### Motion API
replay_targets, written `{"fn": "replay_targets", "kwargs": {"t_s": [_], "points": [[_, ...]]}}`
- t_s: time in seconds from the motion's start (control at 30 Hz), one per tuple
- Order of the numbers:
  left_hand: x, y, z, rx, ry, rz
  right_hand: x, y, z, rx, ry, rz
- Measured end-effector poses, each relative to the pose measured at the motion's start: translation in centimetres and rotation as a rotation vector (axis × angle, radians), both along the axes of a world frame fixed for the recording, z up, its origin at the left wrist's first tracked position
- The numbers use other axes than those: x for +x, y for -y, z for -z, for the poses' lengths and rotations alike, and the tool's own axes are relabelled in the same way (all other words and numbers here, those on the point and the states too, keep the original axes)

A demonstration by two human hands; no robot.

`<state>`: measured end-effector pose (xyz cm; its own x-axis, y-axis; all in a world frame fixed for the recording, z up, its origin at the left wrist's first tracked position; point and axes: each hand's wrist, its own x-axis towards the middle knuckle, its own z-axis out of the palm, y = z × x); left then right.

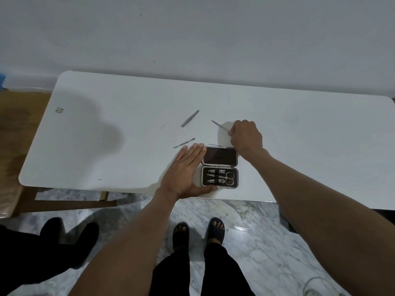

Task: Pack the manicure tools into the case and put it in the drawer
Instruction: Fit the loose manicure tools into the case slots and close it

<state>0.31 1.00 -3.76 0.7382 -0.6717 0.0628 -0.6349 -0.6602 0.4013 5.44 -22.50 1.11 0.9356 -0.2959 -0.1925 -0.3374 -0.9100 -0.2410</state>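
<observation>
A small manicure case [219, 167] lies open near the front edge of the white table [106, 129]. Its lower half holds clippers and scissors [226, 178]. My left hand [184, 174] rests flat against the case's left side, fingers together and thumb along its front. My right hand [245, 135] is behind the case, pinching the end of a thin metal file [219, 125] that points up and left. Tweezers [189, 118] lie further back. A cuticle pusher [183, 143] lies just beyond my left fingertips. A thin needle-like tool [215, 145] lies behind the lid.
The table stands against a pale wall. A wooden piece of furniture [19, 129] is at the left. Below the table edge are a marble floor [245, 231], my sandalled feet [198, 233], and another person's dark shoes [70, 233]. No drawer is in view.
</observation>
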Motion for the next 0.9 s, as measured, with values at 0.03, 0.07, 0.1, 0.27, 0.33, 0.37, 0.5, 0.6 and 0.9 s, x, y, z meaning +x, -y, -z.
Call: {"fn": "replay_targets", "kwargs": {"t_s": [0.03,0.07,0.1,0.27,0.33,0.37,0.5,0.6,0.9], "points": [[0.0,0.0,-0.1,0.004,-0.004,0.000,0.0,-0.1,0.0,-0.016,-0.013,-0.019],[0.0,0.1,-0.1,0.005,-0.006,0.001,0.0,-0.1,-0.1,-0.027,-0.024,-0.031],[0.0,0.1,-0.1,0.005,-0.007,0.002,0.1,-0.1,-0.2,-0.033,-0.037,-0.034],[0.0,0.1,0.0,-0.011,-0.001,0.001,1.4,0.1,-1.6,0.010,0.000,0.018],[0.0,0.1,0.0,-0.019,0.003,0.001,1.9,-0.1,-1.7,0.059,0.067,0.037],[0.1,0.1,0.1,-0.024,0.006,0.002,2.1,-0.3,-1.7,0.089,0.083,0.040],[0.1,0.0,0.1,-0.054,0.023,0.004,3.1,-1.4,-1.2,0.178,0.082,-0.011],[0.1,0.0,0.2,-0.086,0.028,0.008,3.5,-2.4,-0.8,0.184,0.086,-0.030],[0.2,-0.2,0.3,-0.106,0.013,0.015,3.8,-3.4,0.1,-0.032,0.052,-0.165]]}}
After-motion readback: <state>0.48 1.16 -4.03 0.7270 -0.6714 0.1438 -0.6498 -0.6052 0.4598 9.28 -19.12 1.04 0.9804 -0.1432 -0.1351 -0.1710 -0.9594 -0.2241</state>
